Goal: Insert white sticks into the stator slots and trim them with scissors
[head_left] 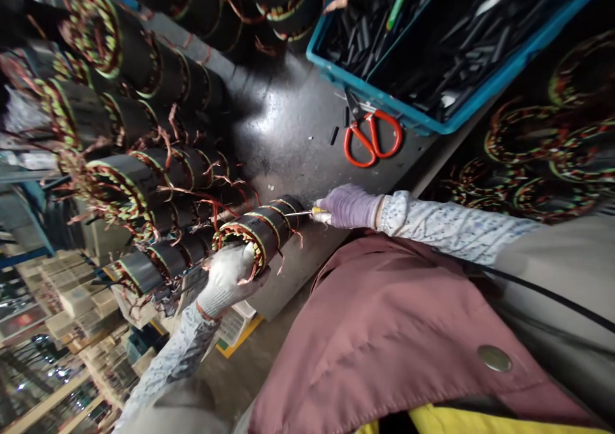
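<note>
A row of wound motor stators [273, 219] lies on its side on the grey metal bench, with copper wire ends sticking out. My left hand [230, 277], in a white glove, grips its near-left end, some fingers hidden inside and behind it. Wrapped in a purple glove, my right hand [350, 206] is closed around a thin metal-shafted tool [316, 211] with a yellow handle. The shaft points left and its tip meets the right part of the stators; the tip's exact contact is unclear.
Red-handled scissors [372, 140] and short black tube pieces [334, 135] lie on the bench [288, 120]. Behind them stands a blue bin [446, 128] of black tubing. More stators [125, 177] crowd the left; others [523, 133] sit at right. Cartons [77, 293] stand lower left.
</note>
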Tool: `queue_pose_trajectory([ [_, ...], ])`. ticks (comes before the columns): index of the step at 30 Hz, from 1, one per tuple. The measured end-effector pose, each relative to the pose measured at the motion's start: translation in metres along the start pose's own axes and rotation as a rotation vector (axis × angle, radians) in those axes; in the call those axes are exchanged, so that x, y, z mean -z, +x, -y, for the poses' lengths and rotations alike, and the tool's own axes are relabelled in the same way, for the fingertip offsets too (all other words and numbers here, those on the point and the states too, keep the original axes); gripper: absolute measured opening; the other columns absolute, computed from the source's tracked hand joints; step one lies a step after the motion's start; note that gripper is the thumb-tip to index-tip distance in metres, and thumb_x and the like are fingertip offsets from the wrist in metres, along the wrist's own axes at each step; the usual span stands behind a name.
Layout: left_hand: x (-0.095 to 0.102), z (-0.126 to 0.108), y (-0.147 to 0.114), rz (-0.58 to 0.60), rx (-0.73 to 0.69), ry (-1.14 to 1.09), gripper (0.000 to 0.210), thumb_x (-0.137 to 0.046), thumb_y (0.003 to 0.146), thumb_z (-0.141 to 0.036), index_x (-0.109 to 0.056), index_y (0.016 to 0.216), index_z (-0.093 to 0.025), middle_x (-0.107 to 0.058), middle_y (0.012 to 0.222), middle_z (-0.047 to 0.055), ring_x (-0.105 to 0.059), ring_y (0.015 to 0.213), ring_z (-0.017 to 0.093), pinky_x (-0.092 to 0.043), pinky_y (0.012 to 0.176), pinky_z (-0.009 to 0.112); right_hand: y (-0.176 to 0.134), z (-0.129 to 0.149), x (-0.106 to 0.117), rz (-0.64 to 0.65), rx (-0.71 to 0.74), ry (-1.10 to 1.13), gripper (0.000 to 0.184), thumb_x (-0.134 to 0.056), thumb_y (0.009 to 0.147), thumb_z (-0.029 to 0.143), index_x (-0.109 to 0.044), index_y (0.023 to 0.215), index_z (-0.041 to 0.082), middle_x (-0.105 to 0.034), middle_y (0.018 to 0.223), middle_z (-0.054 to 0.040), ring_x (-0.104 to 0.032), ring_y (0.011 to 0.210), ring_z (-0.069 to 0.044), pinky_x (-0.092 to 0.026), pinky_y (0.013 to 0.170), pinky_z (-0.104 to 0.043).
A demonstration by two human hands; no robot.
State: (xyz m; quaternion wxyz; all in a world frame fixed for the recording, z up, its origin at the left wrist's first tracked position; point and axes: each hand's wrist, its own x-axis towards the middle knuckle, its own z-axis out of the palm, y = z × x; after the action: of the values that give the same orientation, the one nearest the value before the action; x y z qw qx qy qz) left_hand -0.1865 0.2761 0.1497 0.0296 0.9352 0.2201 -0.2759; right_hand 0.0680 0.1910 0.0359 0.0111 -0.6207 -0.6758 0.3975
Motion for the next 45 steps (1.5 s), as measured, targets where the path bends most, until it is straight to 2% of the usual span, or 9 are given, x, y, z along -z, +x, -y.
queue_pose_trajectory([
  [9,-0.003,0.002,-0.001,-0.023,-0.041,0.011,0.034,-0.057,0.073,-0.048,-0.062,0.087,-0.017,-0.068,0.076,0.01,-0.065,0.074,0.027,-0.047,0.064,0.035,-0.003,0.003,-0.006,0.017,0.034,-0.066,0.045,-0.038,0.092,0.046,-0.064,0.114,0.017,-0.072,0.095,-0.0146,-0.067,0.088,-0.026,-0.044,0.069,-0.032],
  [15,-0.005,0.007,-0.004,0.001,-0.045,0.001,0.033,-0.057,0.074,-0.045,-0.063,0.09,-0.017,-0.069,0.079,0.011,-0.066,0.076,0.028,-0.049,0.066,0.036,0.05,0.051,0.023,0.022,0.403,-0.229,0.03,-0.046,0.088,0.027,-0.072,0.098,0.015,-0.073,0.093,-0.011,-0.065,0.089,-0.023,-0.043,0.074,-0.032],
  [18,-0.006,0.007,-0.01,0.036,-0.017,0.013,0.033,-0.058,0.073,-0.044,-0.063,0.091,-0.017,-0.07,0.08,0.011,-0.067,0.076,0.029,-0.05,0.066,0.037,0.059,0.06,0.034,0.049,0.442,-0.278,0.027,-0.05,0.084,0.024,-0.073,0.094,0.014,-0.073,0.088,-0.0112,-0.066,0.085,-0.023,-0.043,0.073,-0.032],
  [21,-0.011,0.009,-0.02,0.042,-0.036,-0.009,0.031,-0.058,0.073,-0.04,-0.062,0.094,-0.018,-0.071,0.083,0.011,-0.067,0.08,0.028,-0.051,0.069,0.037,0.04,0.027,0.026,0.043,0.355,-0.262,0.034,-0.051,0.087,0.038,-0.07,0.104,0.015,-0.073,0.091,-0.013,-0.066,0.087,-0.025,-0.043,0.07,-0.032],
  [23,-0.014,0.011,-0.026,0.034,-0.046,-0.037,0.027,-0.057,0.074,-0.039,-0.062,0.092,-0.019,-0.07,0.082,0.01,-0.067,0.08,0.027,-0.05,0.07,0.036,0.025,-0.003,0.014,0.055,0.197,-0.204,0.042,-0.046,0.09,0.048,-0.067,0.111,0.018,-0.072,0.097,-0.0127,-0.067,0.089,-0.025,-0.042,0.069,-0.031],
  [26,-0.019,0.012,-0.032,-0.001,-0.029,-0.097,0.023,-0.057,0.075,-0.04,-0.061,0.085,-0.019,-0.068,0.077,0.008,-0.066,0.078,0.025,-0.05,0.07,0.035,0.019,-0.029,-0.006,0.075,0.062,-0.117,0.044,-0.04,0.092,0.049,-0.064,0.115,0.02,-0.071,0.102,-0.0118,-0.067,0.092,-0.025,-0.041,0.069,-0.03],
  [31,-0.024,0.012,-0.033,-0.02,0.005,-0.109,0.024,-0.056,0.074,-0.04,-0.06,0.084,-0.018,-0.067,0.078,0.009,-0.065,0.075,0.025,-0.048,0.067,0.035,0.043,-0.018,-0.02,0.091,0.086,-0.106,0.047,-0.036,0.093,0.05,-0.065,0.114,0.019,-0.071,0.1,-0.0138,-0.066,0.093,-0.027,-0.042,0.07,-0.032],
  [41,-0.03,0.015,-0.034,-0.047,-0.033,-0.085,0.03,-0.058,0.069,-0.036,-0.06,0.092,-0.016,-0.067,0.078,0.011,-0.064,0.074,0.027,-0.046,0.064,0.035,0.059,-0.009,-0.022,0.126,0.09,-0.138,0.048,-0.037,0.092,0.051,-0.066,0.114,0.019,-0.071,0.099,-0.0145,-0.066,0.093,-0.027,-0.043,0.071,-0.032],
  [45,-0.027,0.013,-0.032,-0.003,-0.032,-0.055,0.023,-0.058,0.071,-0.037,-0.059,0.083,-0.017,-0.066,0.072,0.009,-0.064,0.068,0.026,-0.044,0.059,0.035,0.064,-0.011,-0.013,0.176,0.089,-0.13,0.046,-0.037,0.092,0.049,-0.068,0.111,0.02,-0.071,0.099,-0.0129,-0.066,0.092,-0.025,-0.042,0.07,-0.031],
])
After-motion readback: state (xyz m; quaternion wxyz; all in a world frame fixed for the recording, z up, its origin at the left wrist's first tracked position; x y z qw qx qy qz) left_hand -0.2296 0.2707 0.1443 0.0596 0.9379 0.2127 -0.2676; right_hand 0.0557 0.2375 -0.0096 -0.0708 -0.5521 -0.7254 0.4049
